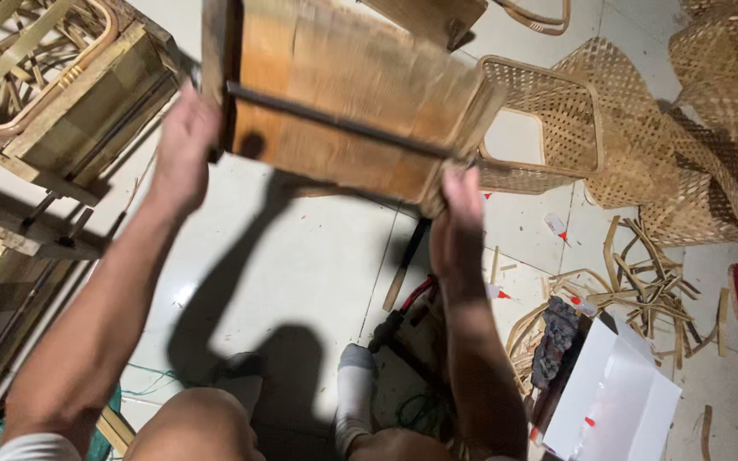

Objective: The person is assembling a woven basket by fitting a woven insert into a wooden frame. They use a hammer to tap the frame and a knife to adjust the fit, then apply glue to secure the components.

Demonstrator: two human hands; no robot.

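Observation:
I hold up a wooden block-shaped mould (343,102) with a dark metal rod across its face, lifted above the floor. My left hand (183,149) grips its left edge. My right hand (457,226) grips its lower right corner. Both arms reach upward from my lap. Behind the mould's right end stands a square woven bamboo basket (548,128) on the floor.
More woven baskets (711,102) pile up at the right. Wooden frames and moulds (53,94) stand at the left. Bamboo strips (634,282), a white sheet (617,393), a hammer (403,265) and red-handled pliers (407,303) lie on the tiled floor near my socked foot (354,393).

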